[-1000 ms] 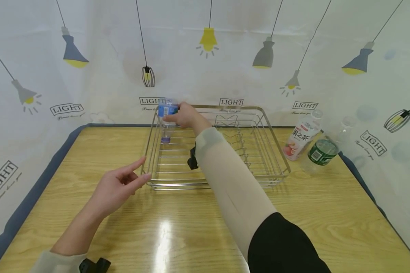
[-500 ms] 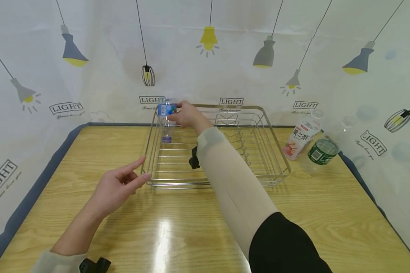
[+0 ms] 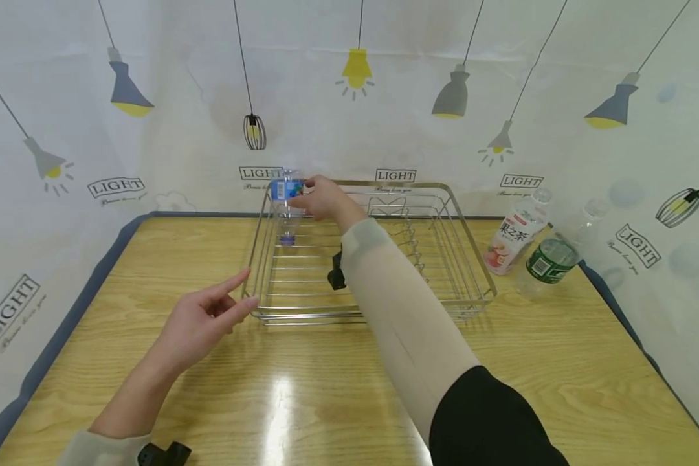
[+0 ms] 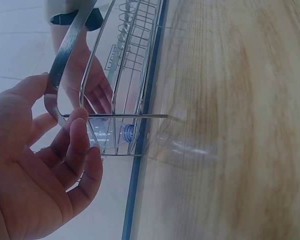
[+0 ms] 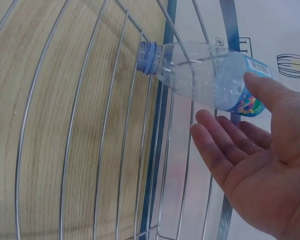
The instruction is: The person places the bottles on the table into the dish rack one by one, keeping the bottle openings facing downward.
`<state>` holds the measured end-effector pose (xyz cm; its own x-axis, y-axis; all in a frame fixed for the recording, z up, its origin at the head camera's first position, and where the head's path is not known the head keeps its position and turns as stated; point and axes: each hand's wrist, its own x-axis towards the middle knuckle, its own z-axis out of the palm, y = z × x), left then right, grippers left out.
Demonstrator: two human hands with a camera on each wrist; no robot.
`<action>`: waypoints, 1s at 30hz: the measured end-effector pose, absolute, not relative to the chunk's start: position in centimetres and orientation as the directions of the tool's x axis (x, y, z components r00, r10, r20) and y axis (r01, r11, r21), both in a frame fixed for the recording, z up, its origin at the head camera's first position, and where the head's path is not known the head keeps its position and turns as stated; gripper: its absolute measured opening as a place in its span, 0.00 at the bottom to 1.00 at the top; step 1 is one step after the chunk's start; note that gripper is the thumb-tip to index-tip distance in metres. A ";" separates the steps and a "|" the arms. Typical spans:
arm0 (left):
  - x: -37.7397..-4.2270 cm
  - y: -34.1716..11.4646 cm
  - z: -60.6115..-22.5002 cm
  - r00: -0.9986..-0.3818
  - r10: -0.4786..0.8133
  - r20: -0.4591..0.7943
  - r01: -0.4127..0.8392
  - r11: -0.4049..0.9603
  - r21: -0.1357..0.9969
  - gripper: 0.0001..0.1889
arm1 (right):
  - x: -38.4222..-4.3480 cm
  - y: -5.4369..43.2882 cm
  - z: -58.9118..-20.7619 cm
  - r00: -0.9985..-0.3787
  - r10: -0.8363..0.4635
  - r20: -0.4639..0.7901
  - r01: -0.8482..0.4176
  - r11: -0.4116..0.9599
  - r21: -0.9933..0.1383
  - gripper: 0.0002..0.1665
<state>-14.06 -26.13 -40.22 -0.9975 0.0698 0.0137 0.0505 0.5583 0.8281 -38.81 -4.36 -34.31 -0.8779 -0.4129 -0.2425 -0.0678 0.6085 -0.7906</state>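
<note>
A wire dish rack [image 3: 309, 315] stands on the wooden table. In its back left corner a clear plastic bottle [image 3: 279, 189] with a blue label stands upside down, blue cap [image 5: 146, 57] low among the wires. My right hand [image 3: 326, 197] is beside the bottle. The right wrist view shows the thumb against the label and the other fingers loosely extended, apart from the bottle's side. My left hand [image 3: 200, 323] holds the rack's front left corner between thumb and index finger; in the left wrist view the thumb lies against the flat metal rim [image 4: 65, 57].
Right of the rack stand a bottle with a white and pink label [image 3: 503, 239] and a clear bottle with a green label [image 3: 550, 262]. A white cloth printed with lamps [image 3: 210, 77] hangs behind and around the table, with a dark blue border along its edge.
My right hand has shifted slightly right and its grip on the bottle has loosened, showing more of the label. The bottle has tilted a little. My left hand stays at the rack's corner.
</note>
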 end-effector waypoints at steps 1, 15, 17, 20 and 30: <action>-14.1 -26.0 -40.2 -0.997 0.070 0.013 0.050 0.558 0.829 0.35 | -38.8 -4.1 -34.3 -0.879 -0.413 -0.238 -0.069 0.605 -0.793 0.46; -14.0 -25.8 -40.3 -0.998 0.055 -0.011 0.022 0.558 0.829 0.35 | -37.7 0.5 -30.4 -0.884 -0.446 -0.139 -0.169 0.583 -0.795 0.45; -13.9 -25.9 -40.4 -0.999 0.050 -0.011 0.019 0.562 0.827 0.36 | -37.2 1.1 -29.8 -0.884 -0.451 -0.121 -0.193 0.589 -0.784 0.45; -13.8 -25.9 -40.4 -0.999 0.042 -0.014 0.012 0.564 0.826 0.35 | -36.3 2.3 -29.0 -0.884 -0.460 -0.083 -0.228 0.580 -0.782 0.43; -13.8 -25.4 -40.2 -0.999 0.040 -0.013 0.013 0.570 0.822 0.35 | -31.1 8.0 -27.4 -0.856 -0.510 0.084 -0.352 0.456 -0.817 0.29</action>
<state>-13.84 -25.42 -40.25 -0.9991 0.0404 -0.0126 0.0127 0.5696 0.8218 -31.13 7.96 -27.42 -0.8563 -0.5096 0.0839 -0.3516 0.4562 -0.8175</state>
